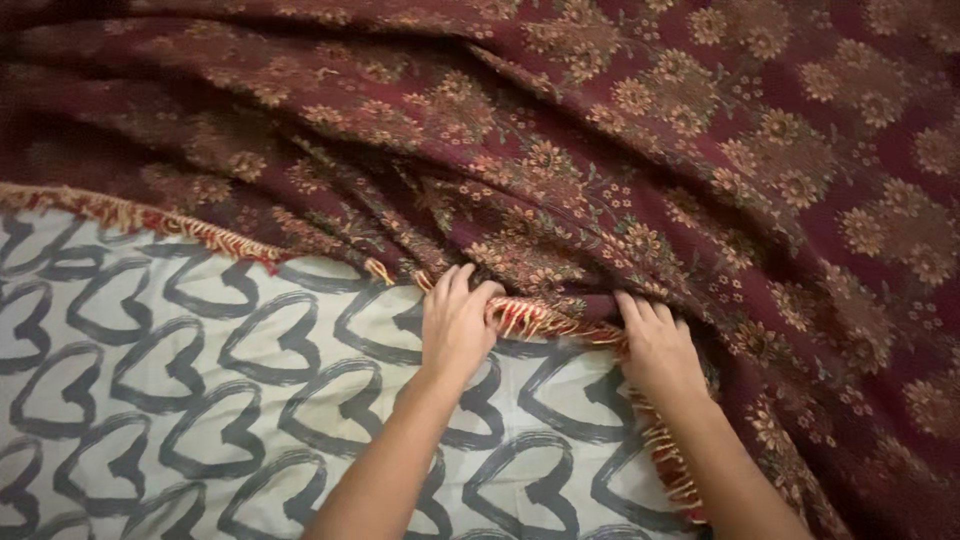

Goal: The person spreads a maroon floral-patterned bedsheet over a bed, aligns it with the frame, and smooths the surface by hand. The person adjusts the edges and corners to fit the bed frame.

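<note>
Both my hands were down on the fringed edge of the maroon floral blanket (620,150). My left hand (455,325) had its fingers (462,283) curled over the fringe (530,318), pinching it. My right hand (658,345) was just beside it, fingers clenched into the same edge. The blanket lay rumpled across the top and right, over the pale bedsheet (200,380) with grey heart outlines.

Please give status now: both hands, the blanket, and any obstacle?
Left hand and right hand both grip fringed edge of dark red flowered blanket. Blanket bunched over heart-pattern sheet. Nothing in the way.
</note>
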